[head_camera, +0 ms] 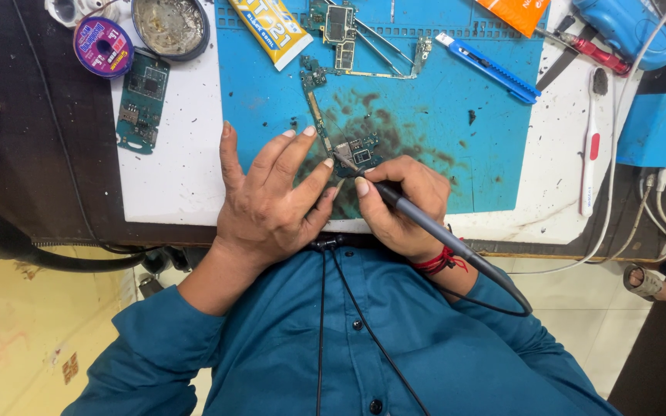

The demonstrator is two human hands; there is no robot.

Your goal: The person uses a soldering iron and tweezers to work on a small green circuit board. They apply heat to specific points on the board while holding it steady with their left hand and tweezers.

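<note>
left hand [271, 196]: fingers spread flat, pinning down the small circuit board [358, 154]
right hand [401, 202]: pinched around a grey soldering iron [425, 227], tip on the board
board spot: near edge of the blue mat [441, 108]
far left: solder spool [102, 46], second board [142, 100]

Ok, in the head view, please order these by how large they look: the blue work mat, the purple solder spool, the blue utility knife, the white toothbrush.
1. Blue work mat, by far the largest.
2. White toothbrush.
3. Blue utility knife, a little shorter than the toothbrush.
4. Purple solder spool, the smallest.
</note>
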